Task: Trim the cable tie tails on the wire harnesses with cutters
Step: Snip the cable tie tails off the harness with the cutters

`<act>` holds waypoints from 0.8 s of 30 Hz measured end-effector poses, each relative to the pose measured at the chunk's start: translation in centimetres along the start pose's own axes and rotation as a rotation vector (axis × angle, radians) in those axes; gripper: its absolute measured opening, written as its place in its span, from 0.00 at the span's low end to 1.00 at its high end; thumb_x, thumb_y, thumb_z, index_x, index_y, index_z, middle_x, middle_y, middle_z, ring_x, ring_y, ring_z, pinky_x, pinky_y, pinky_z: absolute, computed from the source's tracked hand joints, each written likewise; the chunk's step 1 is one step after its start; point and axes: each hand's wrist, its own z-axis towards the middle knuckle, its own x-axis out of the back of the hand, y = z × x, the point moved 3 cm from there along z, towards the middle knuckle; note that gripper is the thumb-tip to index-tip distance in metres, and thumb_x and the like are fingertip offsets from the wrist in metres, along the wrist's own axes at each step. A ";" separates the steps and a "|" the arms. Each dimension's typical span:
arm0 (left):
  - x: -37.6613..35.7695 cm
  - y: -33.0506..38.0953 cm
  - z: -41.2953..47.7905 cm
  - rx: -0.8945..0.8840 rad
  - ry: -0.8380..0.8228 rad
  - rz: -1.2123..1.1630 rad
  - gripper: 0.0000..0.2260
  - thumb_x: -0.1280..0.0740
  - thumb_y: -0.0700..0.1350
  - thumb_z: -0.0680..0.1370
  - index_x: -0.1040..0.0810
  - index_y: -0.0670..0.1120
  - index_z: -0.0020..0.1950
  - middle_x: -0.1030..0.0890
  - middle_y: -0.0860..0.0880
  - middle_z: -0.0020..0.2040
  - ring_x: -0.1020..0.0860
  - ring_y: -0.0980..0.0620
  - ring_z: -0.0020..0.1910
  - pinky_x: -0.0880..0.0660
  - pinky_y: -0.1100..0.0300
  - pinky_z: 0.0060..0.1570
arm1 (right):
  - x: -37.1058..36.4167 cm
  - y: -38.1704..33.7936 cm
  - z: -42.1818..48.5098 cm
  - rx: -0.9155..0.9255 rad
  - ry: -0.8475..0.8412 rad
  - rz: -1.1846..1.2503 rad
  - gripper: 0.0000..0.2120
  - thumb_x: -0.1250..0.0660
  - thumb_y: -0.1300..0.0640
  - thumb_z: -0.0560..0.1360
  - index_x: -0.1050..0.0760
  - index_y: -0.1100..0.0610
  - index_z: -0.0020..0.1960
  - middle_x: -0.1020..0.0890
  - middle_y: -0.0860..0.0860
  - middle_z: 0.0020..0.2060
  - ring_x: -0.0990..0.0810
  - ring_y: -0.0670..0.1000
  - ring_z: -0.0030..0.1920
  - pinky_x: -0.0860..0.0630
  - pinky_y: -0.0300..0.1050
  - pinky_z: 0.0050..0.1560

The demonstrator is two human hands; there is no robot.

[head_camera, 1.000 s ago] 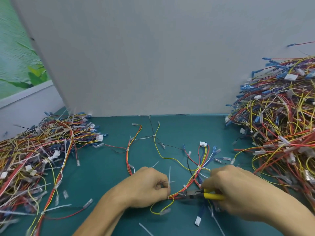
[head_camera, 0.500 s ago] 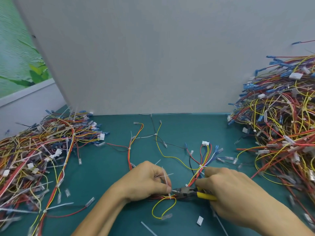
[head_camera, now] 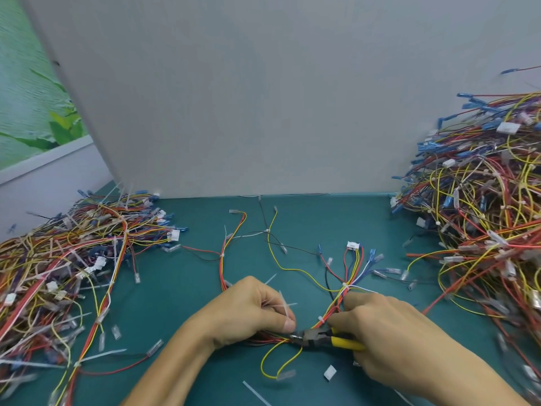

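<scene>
Two big heaps frame this job. The right pile (head_camera: pixel 483 224) climbs high against the grey partition (head_camera: pixel 263 98), and the left pile (head_camera: pixel 67 273) sprawls lower and wider. Long pale tails poke out all over the left one, so I read that as the waiting stock. The right one shows mostly short tie heads, so it is probably the finished lot, though the tangle is too dense to be sure.

Between them on the green table (head_camera: pixel 181 303) lies the one harness (head_camera: pixel 336 306) being worked, its branches fanned out toward the partition.

Down to the hands now! The left hand (head_camera: pixel 246 315) has its grip curled round the bundled wires, thumb pressing near the tie. The right hand (head_camera: pixel 389 332) has its grip wrapped tight on the yellow handles of the cutters (head_camera: pixel 316 338), nose pointing left, right at the bundle beside that thumb.

And there is the target: a white cable tie tail (head_camera: pixel 284 303) standing up past the left fingers, uncut. Two ties further along this harness look flush already.

A few snipped offcuts (head_camera: pixel 256 392) litter the table. Plenty left to do, by my judgement.
</scene>
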 end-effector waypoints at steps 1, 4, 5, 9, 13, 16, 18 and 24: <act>0.0 0.0 0.0 0.002 0.004 -0.002 0.04 0.27 0.43 0.69 0.16 0.43 0.41 0.18 0.53 0.34 0.23 0.59 0.33 0.27 0.67 0.40 | -0.1 -0.1 0.0 0.000 0.001 0.002 0.10 0.41 0.55 0.72 0.30 0.46 0.52 0.33 0.44 0.46 0.28 0.53 0.48 0.38 0.45 0.38; -0.1 -0.1 0.1 0.001 0.032 -0.005 0.04 0.27 0.45 0.67 0.16 0.46 0.39 0.18 0.52 0.33 0.23 0.58 0.33 0.27 0.66 0.40 | -0.3 -0.1 0.1 0.003 0.009 -0.006 0.10 0.41 0.56 0.73 0.30 0.46 0.53 0.32 0.45 0.48 0.27 0.54 0.52 0.37 0.45 0.39; -0.1 -0.1 0.1 0.001 0.037 -0.009 0.03 0.27 0.44 0.67 0.16 0.46 0.38 0.18 0.52 0.33 0.23 0.58 0.33 0.27 0.67 0.39 | -0.4 -0.2 0.1 0.004 0.010 -0.008 0.10 0.41 0.56 0.73 0.30 0.46 0.53 0.33 0.45 0.47 0.27 0.54 0.53 0.38 0.45 0.39; 0.0 -0.2 0.1 0.006 0.042 -0.011 0.01 0.27 0.42 0.69 0.17 0.45 0.38 0.20 0.54 0.31 0.24 0.59 0.31 0.29 0.67 0.37 | -0.1 -0.3 0.0 0.018 0.006 -0.011 0.10 0.41 0.55 0.73 0.30 0.46 0.53 0.37 0.44 0.44 0.27 0.53 0.52 0.39 0.46 0.38; 0.1 -0.1 0.2 0.006 0.028 -0.017 0.02 0.26 0.39 0.71 0.17 0.45 0.39 0.20 0.54 0.30 0.25 0.60 0.30 0.29 0.68 0.36 | 0.4 0.3 -0.2 -0.010 0.019 -0.004 0.08 0.41 0.55 0.72 0.32 0.47 0.51 0.35 0.44 0.45 0.29 0.53 0.47 0.38 0.46 0.36; 0.1 -0.1 0.3 0.001 0.025 -0.021 0.04 0.27 0.38 0.72 0.17 0.46 0.38 0.20 0.54 0.30 0.25 0.60 0.30 0.29 0.68 0.36 | 0.3 0.3 -0.2 -0.016 0.033 -0.023 0.09 0.42 0.54 0.73 0.31 0.47 0.53 0.37 0.44 0.44 0.30 0.54 0.46 0.39 0.46 0.36; 0.1 -0.1 0.2 -0.001 0.028 -0.019 0.03 0.26 0.39 0.71 0.17 0.46 0.38 0.20 0.54 0.30 0.25 0.59 0.30 0.29 0.68 0.36 | 0.0 0.1 -0.1 -0.014 0.027 -0.035 0.10 0.43 0.54 0.73 0.31 0.48 0.53 0.37 0.44 0.44 0.33 0.53 0.44 0.41 0.46 0.35; 0.1 -0.2 0.2 -0.013 0.021 -0.016 0.03 0.27 0.38 0.71 0.17 0.45 0.39 0.20 0.55 0.29 0.25 0.61 0.30 0.30 0.70 0.35 | -0.5 0.0 0.1 -0.015 0.025 -0.017 0.08 0.42 0.53 0.73 0.31 0.47 0.52 0.33 0.45 0.48 0.27 0.53 0.51 0.37 0.45 0.39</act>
